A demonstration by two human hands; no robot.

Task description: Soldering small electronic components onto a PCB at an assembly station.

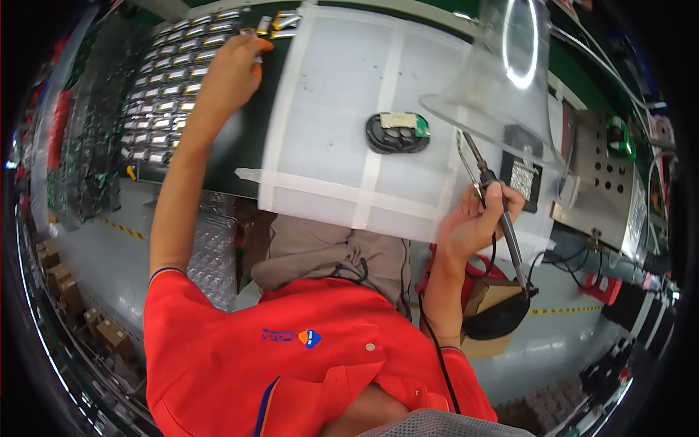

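Observation:
My left hand (234, 67), with orange finger covers, reaches to the far left over rows of small silver battery cells (175, 76). Its covered thumb and a finger stand apart; the other fingertips are partly hidden beside loose cells (282, 23) with yellow ends. My right hand (489, 207) is closed around a soldering iron (510, 237) with a thin metal guide tube beside its tip. The iron points up and away over the white work mat (328, 109). On the mat, between the hands, lies a black oval housing (393, 138) with a green circuit board and a pale block on top.
A clear funnel-shaped hood (502, 87) hangs over the mat's right side. Beyond it stands a perforated metal box (608, 175). A dark tray with silvery mesh (523, 182) lies near my right hand. The iron's black cable (437, 346) runs down past my right arm.

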